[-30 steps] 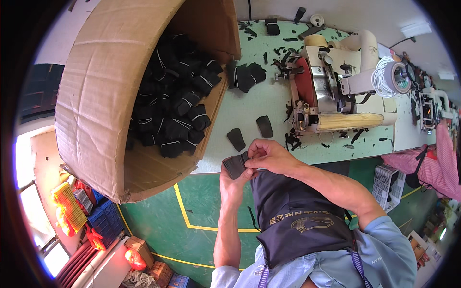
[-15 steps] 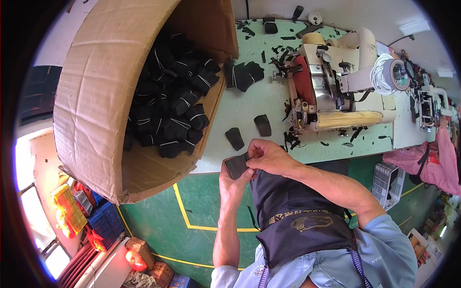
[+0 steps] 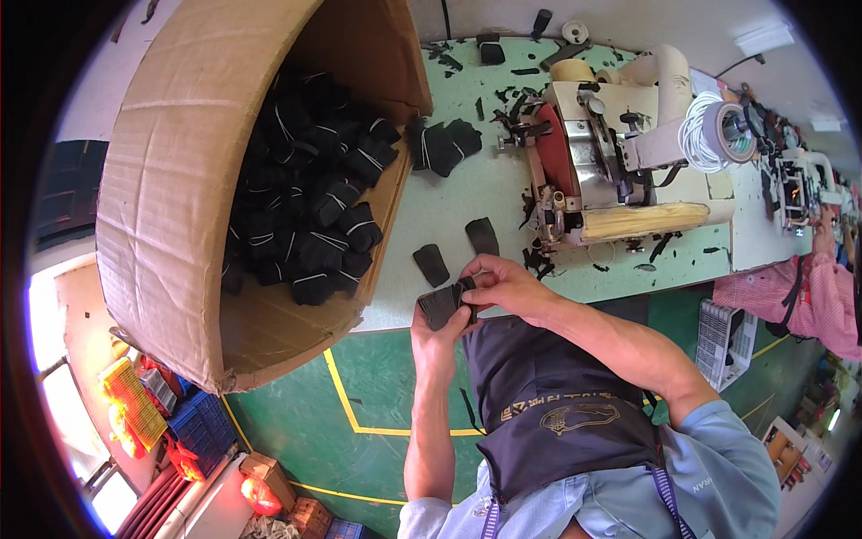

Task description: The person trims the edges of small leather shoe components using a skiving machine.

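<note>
My left hand (image 3: pixel 435 340) is closed around a small stack of black cut pieces (image 3: pixel 438 308), held at the table's front edge. The fingers of my right hand (image 3: pixel 505 287) pinch the right edge of that stack, beside my left thumb. Just beyond my hands, two loose black pieces (image 3: pixel 432 266) lie on the pale green table (image 3: pixel 429 208), each flat with rounded corners. To the left, a large cardboard box (image 3: pixel 171 189) on its side holds a heap of black bundles (image 3: pixel 321 250) tied with white bands.
A skiving-type machine (image 3: pixel 611 171) with a red disc stands on the right of the table, black scraps around it. More black bundles (image 3: pixel 442 148) lie by the box's opening. At far right a person in a pink checked garment (image 3: pixel 781 301) works at another machine.
The view has shifted slightly, so the box and table appear a little to the left. My hands stay on the stack; my right fingers have shifted slightly along its edge.
</note>
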{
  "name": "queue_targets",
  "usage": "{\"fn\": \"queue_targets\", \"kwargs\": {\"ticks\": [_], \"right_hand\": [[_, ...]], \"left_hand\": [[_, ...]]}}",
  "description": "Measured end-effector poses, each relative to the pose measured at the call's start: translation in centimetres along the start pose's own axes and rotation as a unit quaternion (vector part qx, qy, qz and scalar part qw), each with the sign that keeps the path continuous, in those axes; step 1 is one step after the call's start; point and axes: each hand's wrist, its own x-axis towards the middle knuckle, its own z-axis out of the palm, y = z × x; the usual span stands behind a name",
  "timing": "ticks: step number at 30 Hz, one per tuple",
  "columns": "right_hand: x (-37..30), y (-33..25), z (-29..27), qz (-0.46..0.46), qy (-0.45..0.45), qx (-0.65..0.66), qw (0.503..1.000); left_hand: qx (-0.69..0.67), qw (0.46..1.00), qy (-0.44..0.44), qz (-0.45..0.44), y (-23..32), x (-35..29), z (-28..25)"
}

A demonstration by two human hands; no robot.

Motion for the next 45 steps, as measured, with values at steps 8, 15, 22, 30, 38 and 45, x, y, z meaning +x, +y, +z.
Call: {"fn": "queue_targets", "kwargs": {"ticks": [8,15,22,30,38,45], "right_hand": [[0.7,-1.3,-0.7,-0.141,0.17,-0.359,0.907],[2.7,-4.0,-1.7,-0.387,0.273,-0.622,0.623],[0.8,-2.1,1.1,-0.305,-0.029,-0.394,0.866],[1.3,-0.8,2.2,-0.284,0.05,-0.387,0.876],[3.7,-0.2,2.1,-0.259,0.127,-0.463,0.838],[3.6,-1.3,4.6,-0.427,0.208,-0.495,0.728]], "left_hand": [[-0.049,0.99,0.131,-0.005,-0.7,1.1,-0.2],[-0.157,0.986,0.028,-0.045,0.1,0.4,-1.6],[-0.091,0.995,-0.002,-0.037,0.5,0.6,-1.1],[-0.091,0.995,0.029,-0.036,0.5,0.8,-1.5],[-0.032,0.991,0.127,0.038,-0.5,1.0,-2.6],[0.039,0.99,0.133,0.038,0.3,-0.7,-3.5]]}}
